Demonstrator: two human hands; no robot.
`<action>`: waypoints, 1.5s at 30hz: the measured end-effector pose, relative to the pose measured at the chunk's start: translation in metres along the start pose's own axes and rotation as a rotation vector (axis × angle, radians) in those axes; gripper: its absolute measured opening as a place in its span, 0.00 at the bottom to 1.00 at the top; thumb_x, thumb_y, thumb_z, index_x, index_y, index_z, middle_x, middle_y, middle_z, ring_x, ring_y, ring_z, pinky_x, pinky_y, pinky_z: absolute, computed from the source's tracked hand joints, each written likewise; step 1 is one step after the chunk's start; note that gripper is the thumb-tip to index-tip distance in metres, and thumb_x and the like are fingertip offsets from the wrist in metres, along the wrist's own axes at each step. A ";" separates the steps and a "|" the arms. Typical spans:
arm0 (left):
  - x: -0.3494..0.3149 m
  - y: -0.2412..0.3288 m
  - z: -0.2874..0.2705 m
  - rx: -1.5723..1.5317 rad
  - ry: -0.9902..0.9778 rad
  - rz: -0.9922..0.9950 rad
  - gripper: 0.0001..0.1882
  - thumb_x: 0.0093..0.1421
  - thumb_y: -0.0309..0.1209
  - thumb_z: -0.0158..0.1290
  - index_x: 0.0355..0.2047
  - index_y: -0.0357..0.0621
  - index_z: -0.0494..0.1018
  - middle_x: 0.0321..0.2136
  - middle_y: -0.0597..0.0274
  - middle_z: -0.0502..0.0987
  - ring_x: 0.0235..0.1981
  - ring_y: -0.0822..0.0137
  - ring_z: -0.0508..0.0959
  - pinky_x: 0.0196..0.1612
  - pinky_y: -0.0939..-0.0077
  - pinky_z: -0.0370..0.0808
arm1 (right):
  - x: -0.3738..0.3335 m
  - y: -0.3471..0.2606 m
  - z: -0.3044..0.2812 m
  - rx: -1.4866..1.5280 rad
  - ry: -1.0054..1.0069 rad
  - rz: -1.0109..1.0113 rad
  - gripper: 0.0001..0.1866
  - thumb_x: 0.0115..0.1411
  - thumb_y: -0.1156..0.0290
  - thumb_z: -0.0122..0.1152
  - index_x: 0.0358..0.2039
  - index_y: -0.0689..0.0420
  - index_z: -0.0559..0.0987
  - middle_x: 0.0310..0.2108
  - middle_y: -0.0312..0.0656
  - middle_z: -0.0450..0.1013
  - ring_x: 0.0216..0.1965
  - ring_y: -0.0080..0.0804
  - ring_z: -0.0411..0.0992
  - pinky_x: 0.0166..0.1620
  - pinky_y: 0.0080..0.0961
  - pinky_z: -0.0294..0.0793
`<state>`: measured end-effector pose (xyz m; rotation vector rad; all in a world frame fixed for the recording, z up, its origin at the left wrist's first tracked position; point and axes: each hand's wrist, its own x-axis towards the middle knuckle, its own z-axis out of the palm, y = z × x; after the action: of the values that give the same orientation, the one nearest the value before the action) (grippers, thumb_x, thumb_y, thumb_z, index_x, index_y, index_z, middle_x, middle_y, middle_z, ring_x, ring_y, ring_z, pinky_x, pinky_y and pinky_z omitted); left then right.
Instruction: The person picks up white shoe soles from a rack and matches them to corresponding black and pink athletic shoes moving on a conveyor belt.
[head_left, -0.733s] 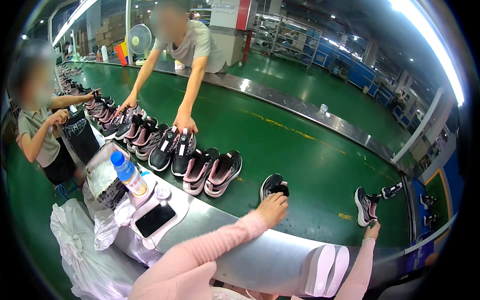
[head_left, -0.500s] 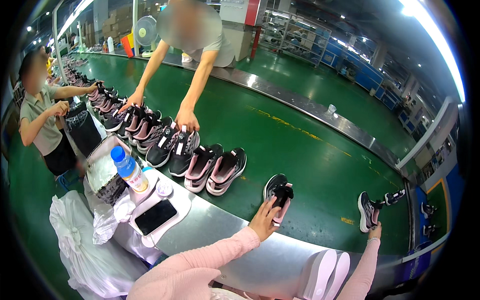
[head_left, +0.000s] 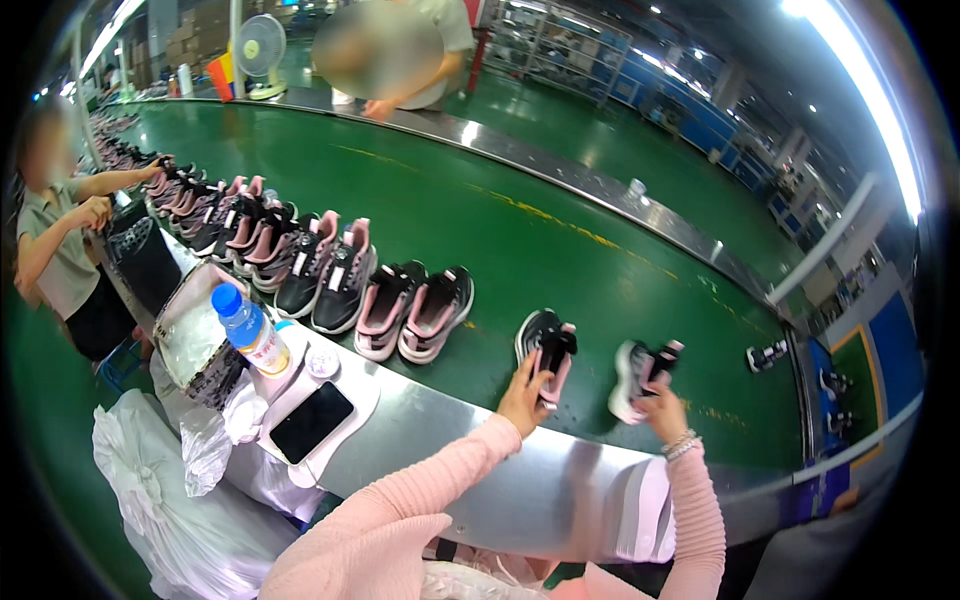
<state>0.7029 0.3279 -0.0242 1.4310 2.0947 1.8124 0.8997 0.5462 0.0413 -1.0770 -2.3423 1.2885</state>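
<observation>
My left hand [head_left: 522, 398] is closed on the heel of a black sneaker [head_left: 537, 332] with pink lining, which rests on the green belt with its toe pointing away from me. To its right, my right hand [head_left: 662, 412] grips the heel of a second black-and-pink sneaker [head_left: 627, 380], slightly blurred and tilted, its pale sole facing left. The two sneakers are apart. A pair of similar sneakers [head_left: 423, 318] stands to the left of my left hand. Below my right hand, a stack of pale pink insoles [head_left: 640, 512] lies on the metal ledge [head_left: 500, 480].
Rows of sneakers [head_left: 250, 235] line the belt [head_left: 480, 240] leftward. A phone [head_left: 312, 423], a blue-capped bottle [head_left: 250, 330] and a basket [head_left: 200, 345] are at left, above white bags [head_left: 170, 490]. One sneaker [head_left: 767, 356] is far right. Co-workers stand across and at left.
My right hand has brought its sneaker leftward, nearer the one in my left hand. The person across has drawn both arms back from the row of shoes. The view has shifted slightly.
</observation>
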 end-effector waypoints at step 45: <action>0.103 0.033 0.008 0.465 -0.339 -0.070 0.25 0.52 0.49 0.44 0.39 0.40 0.71 0.29 0.46 0.73 0.33 0.52 0.73 0.38 0.64 0.69 | -0.019 -0.114 0.043 -0.515 -0.304 -0.371 0.06 0.46 0.71 0.53 0.25 0.56 0.77 0.21 0.41 0.71 0.23 0.28 0.68 0.29 0.23 0.67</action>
<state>0.6679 0.3961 0.0522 1.5835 2.4256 0.9990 0.8349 0.4681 0.1114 -0.5327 -3.0213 0.7744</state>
